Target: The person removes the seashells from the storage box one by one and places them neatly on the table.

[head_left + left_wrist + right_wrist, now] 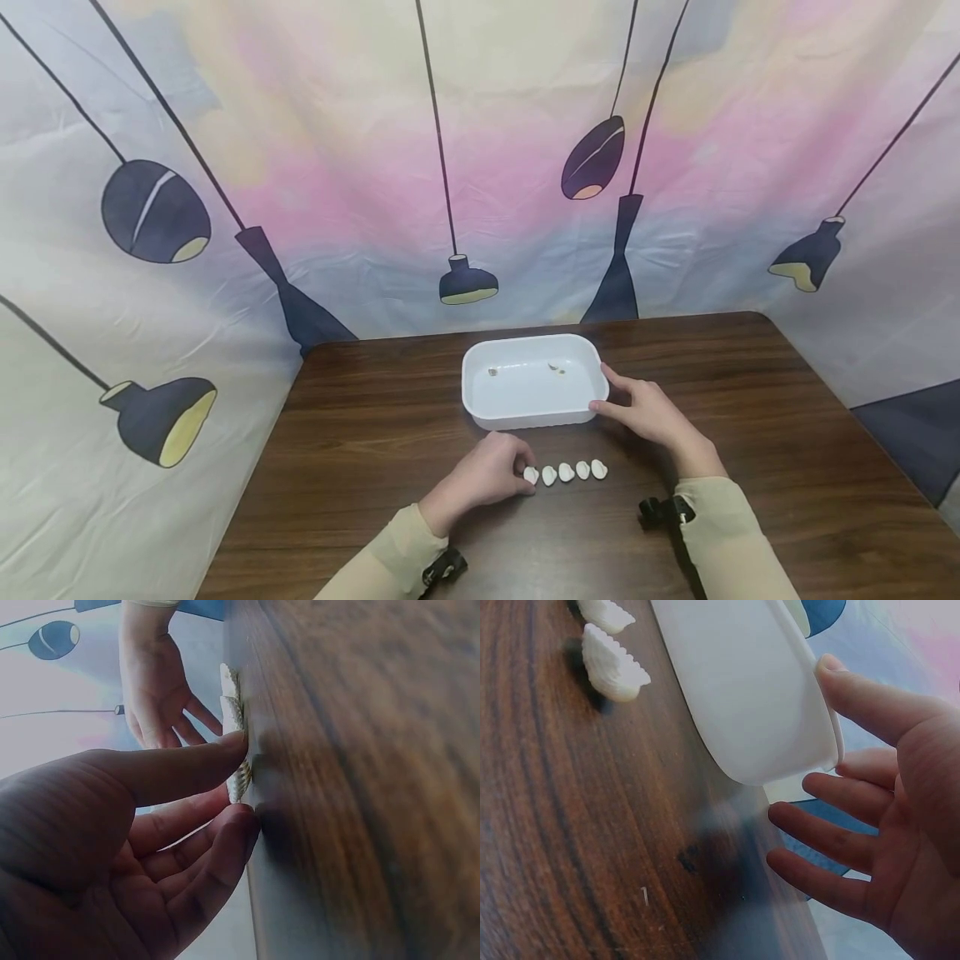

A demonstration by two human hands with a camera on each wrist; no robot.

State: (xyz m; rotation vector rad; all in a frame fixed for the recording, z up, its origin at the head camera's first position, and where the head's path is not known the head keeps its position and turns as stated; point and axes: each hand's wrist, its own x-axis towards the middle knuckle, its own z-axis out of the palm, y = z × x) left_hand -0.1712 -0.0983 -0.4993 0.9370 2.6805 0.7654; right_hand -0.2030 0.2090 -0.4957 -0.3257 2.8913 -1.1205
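Observation:
Several small white ridged shells [566, 472] lie in a row on the table; two show scalloped edges near the right wrist camera [613, 664]. At the row's left end, my left hand [491, 471] pinches the leftmost shell [531, 475] between thumb and fingers, down at the tabletop. In the left wrist view, the thumb partly hides the row. Behind the shells stands a white rectangular tray [536, 414]. My right hand [648, 408] grips its right end, thumb at the near corner and index finger farther back. The other fingers spread out below the rim in the right wrist view.
Small brownish bits [557, 368] lie in the tray, toward its far side. The dark wooden table [360, 467] has rounded far corners. A cloth backdrop [375, 167] printed with hanging lamps rises behind it. Both wrists carry black camera mounts [663, 511].

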